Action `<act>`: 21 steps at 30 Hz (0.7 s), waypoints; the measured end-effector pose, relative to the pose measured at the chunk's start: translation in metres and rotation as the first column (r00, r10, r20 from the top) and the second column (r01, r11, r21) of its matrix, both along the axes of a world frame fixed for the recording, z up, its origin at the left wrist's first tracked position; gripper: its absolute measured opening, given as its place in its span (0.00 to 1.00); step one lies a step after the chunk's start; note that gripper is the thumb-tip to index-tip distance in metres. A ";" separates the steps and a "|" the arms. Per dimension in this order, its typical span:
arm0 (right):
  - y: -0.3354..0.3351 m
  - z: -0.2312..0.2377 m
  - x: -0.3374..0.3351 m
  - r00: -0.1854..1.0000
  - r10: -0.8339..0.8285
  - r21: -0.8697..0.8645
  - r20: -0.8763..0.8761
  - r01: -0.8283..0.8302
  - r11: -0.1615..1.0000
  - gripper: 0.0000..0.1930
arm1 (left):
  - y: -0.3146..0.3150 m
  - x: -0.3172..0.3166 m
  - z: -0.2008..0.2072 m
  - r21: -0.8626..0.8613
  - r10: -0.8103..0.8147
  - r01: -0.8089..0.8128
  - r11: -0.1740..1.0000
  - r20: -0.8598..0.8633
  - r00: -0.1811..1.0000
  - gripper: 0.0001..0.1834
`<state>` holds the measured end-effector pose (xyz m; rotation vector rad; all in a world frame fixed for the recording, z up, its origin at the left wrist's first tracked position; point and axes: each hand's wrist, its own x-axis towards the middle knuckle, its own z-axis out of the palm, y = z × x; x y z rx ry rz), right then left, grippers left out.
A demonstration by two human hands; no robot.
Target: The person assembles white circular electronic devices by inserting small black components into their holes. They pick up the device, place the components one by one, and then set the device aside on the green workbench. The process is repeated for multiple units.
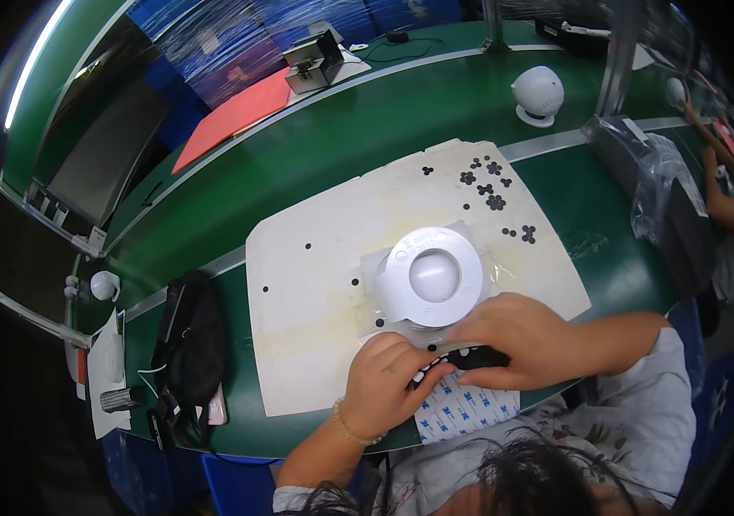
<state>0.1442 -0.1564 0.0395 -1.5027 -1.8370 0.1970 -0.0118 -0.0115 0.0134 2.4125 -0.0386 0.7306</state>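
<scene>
My left hand (381, 383) pinches the left end of a black sheet (485, 356) with round white spots, probably holes left by pads. My right hand (522, 340) grips the same sheet from the right, its fingers closed round it. A small black round pad (432, 348) shows by my left fingertips. Just beyond both hands lies a white ring-shaped part (468, 279) with a domed middle, resting on clear plastic film. Under my hands, a white backing sheet with blue print (467, 411) lies at the table's near edge.
Small black pads (495, 203) lie scattered over the cream board (307, 361). A white camera-like device (540, 93) stands on the far ledge. To the left are a black bag (190, 335) and another white device (105, 285). At right sits a dark box with plastic wrap (655, 185).
</scene>
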 end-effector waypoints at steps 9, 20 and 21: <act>0.005 -0.021 0.001 0.992 0.052 -0.005 -0.116 -0.053 0.999 0.13 | 0.005 0.000 0.003 -0.112 -0.097 0.102 0.989 0.053 0.994 0.06; 0.004 -0.013 0.002 0.991 0.080 0.169 -0.108 -0.061 0.984 0.15 | 0.004 -0.003 0.003 -0.262 -0.020 0.017 0.965 -0.009 1.000 0.07; 0.003 -0.013 0.001 0.987 0.068 0.132 -0.143 -0.049 0.990 0.15 | 0.004 -0.003 0.003 -0.270 -0.017 0.013 0.963 -0.011 1.000 0.07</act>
